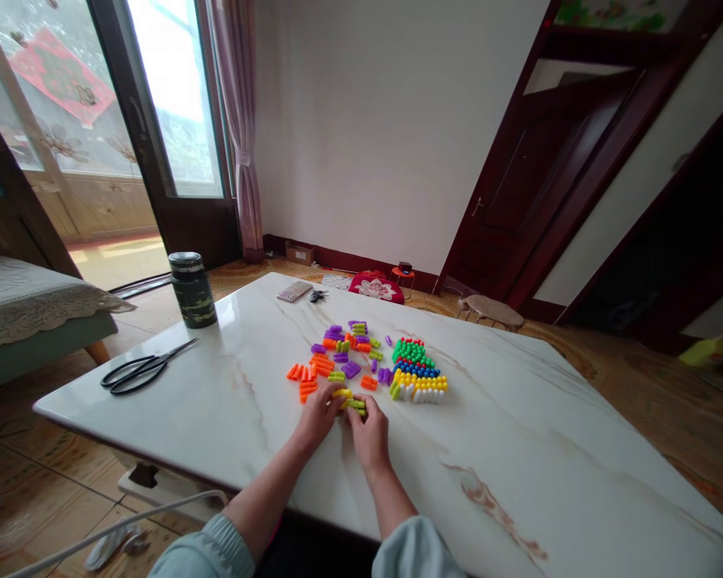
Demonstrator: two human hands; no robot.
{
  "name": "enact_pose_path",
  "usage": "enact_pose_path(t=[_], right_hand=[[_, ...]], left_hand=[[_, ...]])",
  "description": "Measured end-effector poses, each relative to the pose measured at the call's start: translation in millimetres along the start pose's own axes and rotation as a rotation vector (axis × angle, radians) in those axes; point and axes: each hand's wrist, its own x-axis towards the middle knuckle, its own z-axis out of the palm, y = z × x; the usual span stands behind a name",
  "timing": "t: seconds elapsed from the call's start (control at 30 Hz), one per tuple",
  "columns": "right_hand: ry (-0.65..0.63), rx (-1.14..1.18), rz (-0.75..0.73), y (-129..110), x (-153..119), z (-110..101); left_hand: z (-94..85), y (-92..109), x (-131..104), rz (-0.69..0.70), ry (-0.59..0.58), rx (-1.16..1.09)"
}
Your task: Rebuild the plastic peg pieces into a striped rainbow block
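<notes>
My left hand [320,413] is closed, its fingers on a small yellow plastic building piece [342,393]. Close beside it, my right hand [370,429] pinches lime-green plastic building pieces [355,405]. The two hands nearly meet near the front of the table, and whether the pieces are joined I cannot tell. Just beyond them lie loose orange pieces [321,364], purple pieces [350,369] and more lime ones, some in clusters. To the right stand rows of green pieces [410,352], blue pieces [415,368], yellow pieces [422,381] and white pieces [422,395], with red ones behind.
Black-handled scissors [141,371] lie at the left of the marble-patterned table [518,433]. A camouflage thermos [193,293] stands near the left edge. Toward the far edge are a phone [295,291] and keys [318,296]. A round stool [491,311] stands beyond the table.
</notes>
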Motion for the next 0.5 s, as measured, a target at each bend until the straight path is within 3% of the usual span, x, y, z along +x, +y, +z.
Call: enact_pose_path(t=[0.13, 0.3, 0.4, 0.5], right_hand=[[0.052, -0.010, 0.020, 5.1, -7.3, -19.2], [0.192, -0.194, -0.004, 29.3, 2.7, -82.7], [0.171, -0.315, -0.053, 47.9, 17.2, -115.5], [0.125, -0.369, -0.100, 59.0, 27.7, -123.8]], left_hand=[[1.6, -1.8, 0.2, -0.069, 0.037, -0.028], [2.5, -2.1, 1.7, -0.092, 0.022, -0.038], [2.1, -0.9, 2.3, -0.096, 0.008, -0.042], [1.3, 0.9, 2.1, -0.099, 0.003, -0.041]])
